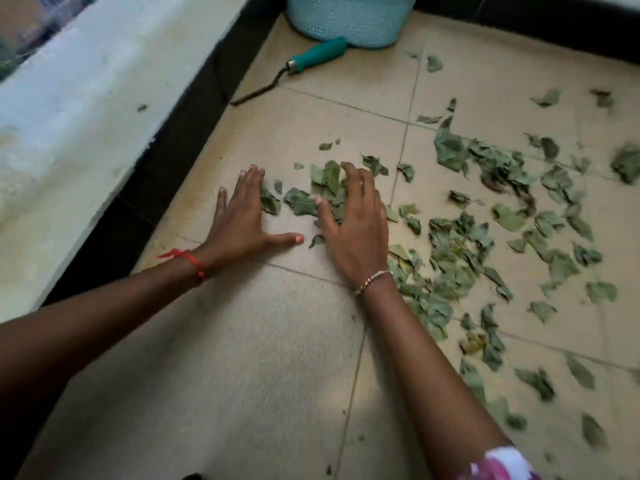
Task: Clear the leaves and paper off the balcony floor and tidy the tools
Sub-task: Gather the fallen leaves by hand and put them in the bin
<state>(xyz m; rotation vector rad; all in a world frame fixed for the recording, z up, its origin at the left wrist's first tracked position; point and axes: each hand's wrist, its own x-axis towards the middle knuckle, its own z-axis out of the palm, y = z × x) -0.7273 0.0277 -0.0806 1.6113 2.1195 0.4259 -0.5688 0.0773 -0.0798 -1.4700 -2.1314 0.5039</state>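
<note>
Head view: leaves (298, 202) lie under right hand (360, 233) fingers (362, 181), touching left hand (242, 220).

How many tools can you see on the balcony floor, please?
1. The tool, teal-handled, lies on the floor beside the basket, near the dark skirting. Others may lie out of view.

Both hands (239, 218) (355, 226) among scattered leaves (450, 154)

Palms down, the left hand (242, 220) lies flat and splayed, the right hand (353, 226) lightly cupped.
</note>
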